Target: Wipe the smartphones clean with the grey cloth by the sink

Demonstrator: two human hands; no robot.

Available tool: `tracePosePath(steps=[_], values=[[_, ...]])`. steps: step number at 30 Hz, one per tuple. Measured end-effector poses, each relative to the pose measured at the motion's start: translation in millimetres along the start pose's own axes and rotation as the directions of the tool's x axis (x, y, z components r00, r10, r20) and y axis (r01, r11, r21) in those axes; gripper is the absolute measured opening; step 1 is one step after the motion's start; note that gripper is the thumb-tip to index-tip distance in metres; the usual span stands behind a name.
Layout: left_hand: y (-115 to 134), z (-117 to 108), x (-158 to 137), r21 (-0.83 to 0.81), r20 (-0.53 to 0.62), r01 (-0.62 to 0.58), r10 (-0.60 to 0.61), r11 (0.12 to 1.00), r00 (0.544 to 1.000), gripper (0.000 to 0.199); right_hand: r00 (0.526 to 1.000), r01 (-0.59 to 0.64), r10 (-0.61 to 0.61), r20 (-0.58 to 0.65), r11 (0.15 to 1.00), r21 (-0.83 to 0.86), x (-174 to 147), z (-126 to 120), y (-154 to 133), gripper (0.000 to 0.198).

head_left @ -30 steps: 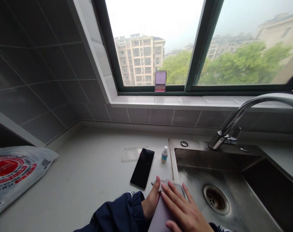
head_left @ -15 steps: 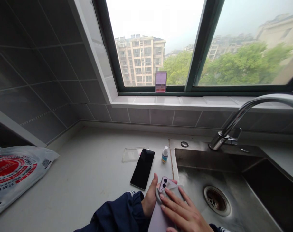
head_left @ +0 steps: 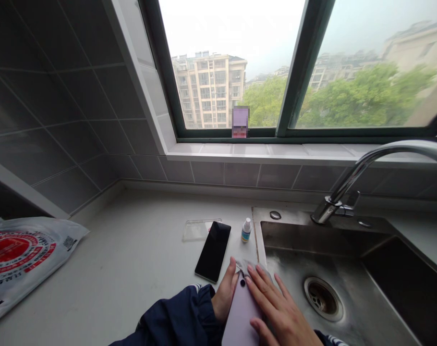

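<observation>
A light purple phone (head_left: pixel 239 315) lies back side up in my left hand (head_left: pixel 224 293), whose thumb runs along its left edge. Over its upper end, by the camera lenses, my right hand (head_left: pixel 276 302) presses a thin grey cloth (head_left: pixel 246 264) with its fingers laid out. Part of the cloth is hidden under those fingers. Just beyond my hands, a black-screened phone (head_left: pixel 213 251) rests on the counter, overlapping a clear phone case (head_left: pixel 195 230). A small white-capped bottle (head_left: pixel 246 230) with a blue and yellow label stands upright to its right.
On the right is a steel sink (head_left: pixel 286 259) with a drain (head_left: pixel 322 299) and a curved chrome faucet (head_left: pixel 351 175). A white plastic bag (head_left: pixel 56 235) with red print lies on the counter (head_left: pixel 132 259) at far left. A window (head_left: pixel 269 137) is behind.
My right hand has pushed the cloth up the purple phone to its top end. More of the phone's back shows now, and one lens is covered. My left hand stays about where it was.
</observation>
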State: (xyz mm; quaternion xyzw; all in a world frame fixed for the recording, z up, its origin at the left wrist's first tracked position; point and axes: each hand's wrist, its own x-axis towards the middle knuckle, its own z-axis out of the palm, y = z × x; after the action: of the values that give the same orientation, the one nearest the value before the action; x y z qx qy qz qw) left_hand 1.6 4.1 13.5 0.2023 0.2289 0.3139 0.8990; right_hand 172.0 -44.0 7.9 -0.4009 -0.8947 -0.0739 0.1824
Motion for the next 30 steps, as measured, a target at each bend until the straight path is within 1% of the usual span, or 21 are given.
tracePosePath(steps=[6,9,14,15,16,17,18,19,20,21,23,25,27,30], values=[[-0.2,2.9,-0.2,0.014,0.041,-0.035,0.034,0.999,0.999,0.074,0.998,0.007,-0.007,-0.061,1.000,0.000,-0.8,-2.4,1.9,0.058],[-1.2,3.8,0.1,0.028,0.044,-0.051,0.050,0.998,0.998,0.073,0.997,-0.022,0.024,-0.071,0.999,0.030,-3.2,-2.6,3.0,0.054],[-0.3,4.1,-2.1,0.061,0.089,-0.073,0.067,0.995,0.994,0.073,0.995,-0.069,0.074,-0.071,0.995,0.074,-7.1,-0.3,5.6,0.048],[0.2,3.3,-3.4,0.088,0.102,-0.043,0.034,0.995,0.994,0.075,0.993,-0.077,0.084,-0.083,0.993,0.084,-7.2,0.3,6.2,0.046],[0.3,1.7,-4.5,0.127,0.117,0.021,-0.036,0.992,0.992,0.078,0.991,-0.085,0.095,-0.098,0.992,0.095,-7.3,1.0,6.9,0.044],[0.1,-0.6,-5.4,0.175,0.128,0.107,-0.131,0.979,0.983,0.082,0.988,-0.093,0.105,-0.116,0.990,0.108,-7.3,1.8,7.6,0.042],[-0.7,-3.6,-5.7,0.233,0.136,0.220,-0.256,0.947,0.957,0.088,0.985,-0.099,0.115,-0.131,0.988,0.123,-7.5,2.8,8.3,0.040],[-2.0,-7.0,-5.3,0.289,0.130,0.321,-0.369,0.902,0.920,0.093,0.982,-0.104,0.124,-0.145,0.985,0.137,-8.0,3.9,8.9,0.039],[-3.8,-10.6,-4.2,0.321,0.113,0.361,-0.414,0.875,0.903,0.094,0.980,-0.109,0.132,-0.151,0.982,0.153,-8.6,5.1,9.5,0.038],[-5.7,-13.9,-2.6,0.347,0.103,0.372,-0.429,0.861,0.897,0.094,0.979,-0.110,0.136,-0.151,0.980,0.168,-9.4,6.2,10.0,0.038],[-9.2,-18.7,1.2,0.364,0.080,0.319,-0.370,0.875,0.925,0.086,0.980,-0.109,0.140,-0.144,0.974,0.200,-11.0,7.8,10.8,0.040],[-11.1,-20.5,4.0,0.361,0.074,0.292,-0.340,0.886,0.938,0.079,0.979,-0.113,0.148,-0.138,0.965,0.236,-11.7,8.1,11.1,0.041],[-11.6,-20.2,4.9,0.347,0.094,0.284,-0.335,0.894,0.938,0.075,0.974,-0.132,0.177,-0.142,0.951,0.281,-10.9,7.2,11.2,0.041],[-11.3,-19.1,4.1,0.309,0.135,0.255,-0.308,0.916,0.942,0.071,0.949,-0.202,0.273,-0.155,0.909,0.365,-8.5,5.3,11.8,0.041]])
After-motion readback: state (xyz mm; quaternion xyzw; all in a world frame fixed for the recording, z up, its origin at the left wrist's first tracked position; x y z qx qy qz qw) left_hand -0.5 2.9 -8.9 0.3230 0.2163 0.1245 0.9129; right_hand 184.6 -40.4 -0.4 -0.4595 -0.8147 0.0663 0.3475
